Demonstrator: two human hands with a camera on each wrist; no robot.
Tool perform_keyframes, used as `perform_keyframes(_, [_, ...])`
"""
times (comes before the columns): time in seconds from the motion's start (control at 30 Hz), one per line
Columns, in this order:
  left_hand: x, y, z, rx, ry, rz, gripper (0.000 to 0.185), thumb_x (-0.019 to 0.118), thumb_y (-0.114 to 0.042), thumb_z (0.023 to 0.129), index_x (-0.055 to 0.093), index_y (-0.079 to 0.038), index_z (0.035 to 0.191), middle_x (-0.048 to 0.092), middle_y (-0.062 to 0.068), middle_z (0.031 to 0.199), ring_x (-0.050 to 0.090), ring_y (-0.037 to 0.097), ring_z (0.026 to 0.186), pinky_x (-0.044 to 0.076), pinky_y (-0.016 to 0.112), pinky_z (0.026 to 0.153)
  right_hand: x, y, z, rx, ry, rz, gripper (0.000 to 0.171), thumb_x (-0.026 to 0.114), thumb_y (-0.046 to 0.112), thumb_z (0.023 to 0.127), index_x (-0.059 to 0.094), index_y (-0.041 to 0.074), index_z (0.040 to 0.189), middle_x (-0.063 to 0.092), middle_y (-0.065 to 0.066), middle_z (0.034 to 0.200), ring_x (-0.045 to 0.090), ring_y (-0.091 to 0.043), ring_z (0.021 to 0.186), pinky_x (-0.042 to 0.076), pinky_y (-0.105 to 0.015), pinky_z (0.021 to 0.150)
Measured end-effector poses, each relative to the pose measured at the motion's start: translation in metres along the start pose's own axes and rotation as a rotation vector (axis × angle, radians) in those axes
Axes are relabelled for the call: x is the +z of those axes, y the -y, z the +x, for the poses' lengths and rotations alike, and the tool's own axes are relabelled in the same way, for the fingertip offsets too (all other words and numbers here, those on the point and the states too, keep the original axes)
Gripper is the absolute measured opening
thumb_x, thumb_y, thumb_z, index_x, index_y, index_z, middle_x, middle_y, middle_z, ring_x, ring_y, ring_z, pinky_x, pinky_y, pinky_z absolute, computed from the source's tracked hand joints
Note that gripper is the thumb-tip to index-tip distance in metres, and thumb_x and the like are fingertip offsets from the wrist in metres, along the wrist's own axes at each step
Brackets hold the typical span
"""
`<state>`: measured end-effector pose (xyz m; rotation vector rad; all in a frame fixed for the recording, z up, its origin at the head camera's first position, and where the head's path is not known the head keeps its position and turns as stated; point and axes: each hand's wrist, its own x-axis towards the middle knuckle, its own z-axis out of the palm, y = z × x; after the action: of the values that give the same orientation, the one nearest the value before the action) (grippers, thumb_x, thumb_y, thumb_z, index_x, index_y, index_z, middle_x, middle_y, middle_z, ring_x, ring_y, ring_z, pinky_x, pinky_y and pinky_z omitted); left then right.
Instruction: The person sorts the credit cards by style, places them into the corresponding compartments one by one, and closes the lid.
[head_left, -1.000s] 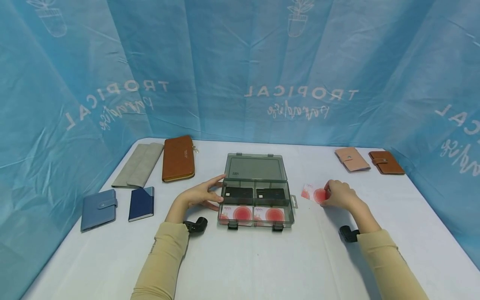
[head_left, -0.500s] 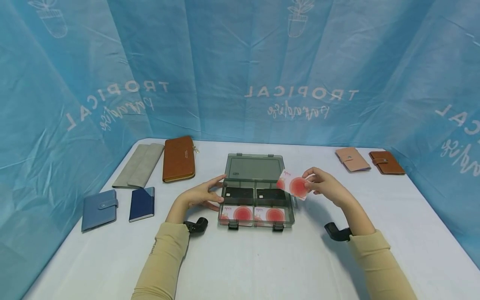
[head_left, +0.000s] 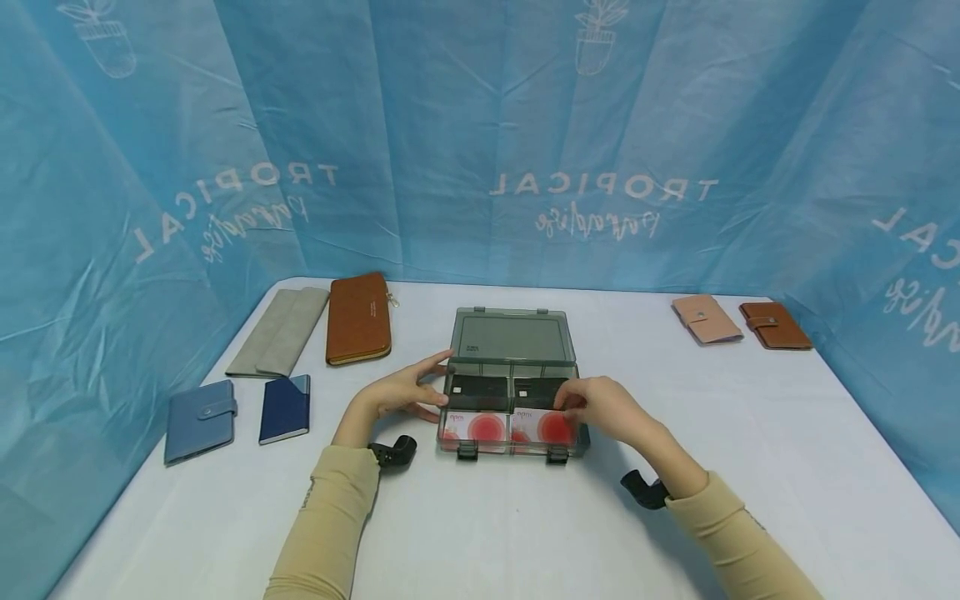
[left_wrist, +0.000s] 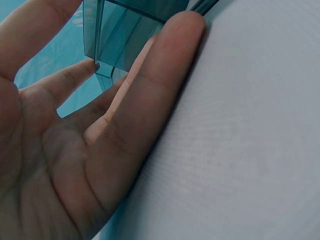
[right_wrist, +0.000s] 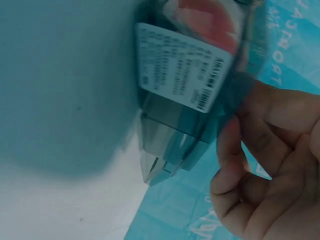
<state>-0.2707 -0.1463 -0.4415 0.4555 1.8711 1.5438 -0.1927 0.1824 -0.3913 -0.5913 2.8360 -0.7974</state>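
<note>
A smoky see-through divided box point(head_left: 513, 335) lies in the middle of the table, its lid tipped back. Black cards point(head_left: 478, 390) fill the two back compartments. The front left compartment holds a white card with a red circle point(head_left: 474, 427). My left hand point(head_left: 397, 392) rests against the box's left side, fingers spread; the left wrist view shows its straight fingers point(left_wrist: 155, 80) along the wall. With thumb and fingers my right hand point(head_left: 603, 408) pinches the right end of another red-and-white card point(head_left: 534, 425), down at the front right compartment. A printed label point(right_wrist: 182, 67) shows on the box in the right wrist view.
At the left lie a light blue wallet point(head_left: 199, 422), a navy card holder point(head_left: 285, 408), a grey wallet point(head_left: 279, 332) and a brown zip wallet point(head_left: 358, 319). A pink wallet point(head_left: 707, 319) and a small brown wallet point(head_left: 776, 325) lie at the back right.
My right hand has lifted the red-and-white card off the table right of the box and carried it left and down to the front right compartment. The left hand has stayed put.
</note>
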Motion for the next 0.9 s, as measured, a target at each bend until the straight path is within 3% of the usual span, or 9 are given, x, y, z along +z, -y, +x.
perform_keyframes(0.2, [0.000, 0.001, -0.001, 0.000, 0.002, -0.010, 0.089, 0.068, -0.009, 0.084, 0.010, -0.021, 0.150, 0.008, 0.020, 0.150, 0.053, 0.032, 0.106, 0.055, 0.047, 0.080, 0.005, 0.002, 0.001, -0.089, -0.019, -0.148, 0.012, 0.071, 0.003, 0.077, 0.068, 0.013, 0.082, 0.063, 0.004, 0.078, 0.056, -0.010, 0.072, 0.052, -0.027, 0.066])
perform_keyframes(0.37, [0.001, 0.001, -0.001, -0.008, -0.002, -0.006, 0.087, 0.066, -0.007, 0.085, 0.009, -0.022, 0.150, 0.009, 0.020, 0.150, 0.054, 0.031, 0.104, 0.055, 0.046, 0.080, 0.003, 0.001, 0.000, -0.153, -0.008, -0.257, 0.009, 0.074, 0.008, 0.077, 0.072, 0.012, 0.084, 0.055, 0.005, 0.078, 0.049, -0.009, 0.070, 0.047, -0.023, 0.059])
perform_keyframes(0.47, [0.002, 0.000, 0.000, -0.010, -0.005, 0.001, 0.086, 0.065, -0.006, 0.085, 0.010, -0.022, 0.150, 0.010, 0.020, 0.150, 0.054, 0.030, 0.105, 0.055, 0.045, 0.080, -0.003, -0.003, 0.002, -0.169, 0.021, -0.243, 0.008, 0.070, 0.011, 0.081, 0.072, 0.011, 0.089, 0.060, 0.004, 0.083, 0.053, -0.010, 0.073, 0.048, -0.024, 0.061])
perform_keyframes(0.57, [0.003, -0.001, 0.001, -0.011, -0.005, 0.001, 0.087, 0.066, -0.007, 0.085, 0.011, -0.023, 0.150, 0.011, 0.020, 0.150, 0.055, 0.028, 0.104, 0.055, 0.045, 0.080, -0.012, -0.012, 0.011, -0.108, 0.014, -0.108, 0.014, 0.064, 0.013, 0.087, 0.070, 0.008, 0.099, 0.064, -0.001, 0.090, 0.056, -0.015, 0.077, 0.049, -0.029, 0.063])
perform_keyframes(0.63, [0.003, -0.001, 0.002, -0.013, -0.004, -0.001, 0.087, 0.066, -0.007, 0.084, 0.011, -0.023, 0.150, 0.011, 0.019, 0.150, 0.055, 0.027, 0.102, 0.055, 0.045, 0.080, -0.018, -0.022, 0.022, -0.015, -0.021, 0.022, 0.021, 0.058, 0.013, 0.091, 0.065, 0.005, 0.109, 0.063, -0.007, 0.096, 0.057, -0.020, 0.082, 0.050, -0.033, 0.066])
perform_keyframes(0.8, [0.002, 0.000, 0.001, -0.011, -0.002, -0.005, 0.088, 0.067, -0.007, 0.084, 0.011, -0.022, 0.150, 0.009, 0.020, 0.150, 0.056, 0.025, 0.099, 0.055, 0.046, 0.080, -0.025, -0.052, 0.059, 0.224, -0.026, 0.359, 0.048, 0.050, 0.016, 0.095, 0.035, -0.001, 0.138, 0.048, -0.025, 0.122, 0.053, -0.034, 0.101, 0.049, -0.044, 0.084])
perform_keyframes(0.9, [0.001, 0.000, 0.000, -0.010, 0.002, -0.027, 0.092, 0.067, -0.006, 0.083, 0.007, -0.024, 0.150, 0.008, 0.020, 0.151, 0.058, 0.023, 0.094, 0.055, 0.047, 0.080, -0.024, -0.066, 0.080, 0.324, 0.031, 0.484, 0.058, 0.045, 0.018, 0.097, 0.018, -0.002, 0.144, 0.043, -0.028, 0.125, 0.054, -0.031, 0.098, 0.047, -0.045, 0.092])
